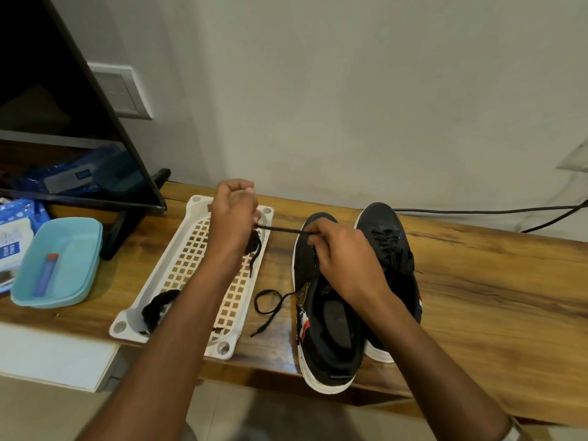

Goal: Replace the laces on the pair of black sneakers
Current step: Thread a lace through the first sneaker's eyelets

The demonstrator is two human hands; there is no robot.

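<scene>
Two black sneakers with white soles stand side by side on the wooden table. The near left sneaker point(327, 316) is partly unlaced; the right sneaker point(386, 237) is laced. A black lace point(283, 230) runs taut from the left sneaker's eyelets to my left hand point(234, 214), which pinches it above the white tray. My right hand point(345, 262) rests over the left sneaker's eyelets and pinches the same lace there. The lace's loose end point(267, 308) lies looped on the table beside the sneaker.
A white perforated tray point(191, 249) holds bundled black laces point(157, 308). A teal tub point(60, 259) with a blue tube sits at the left, next to wipe packs. A screen on a black stand point(127, 224) rises behind. A black cable point(477, 212) runs along the wall.
</scene>
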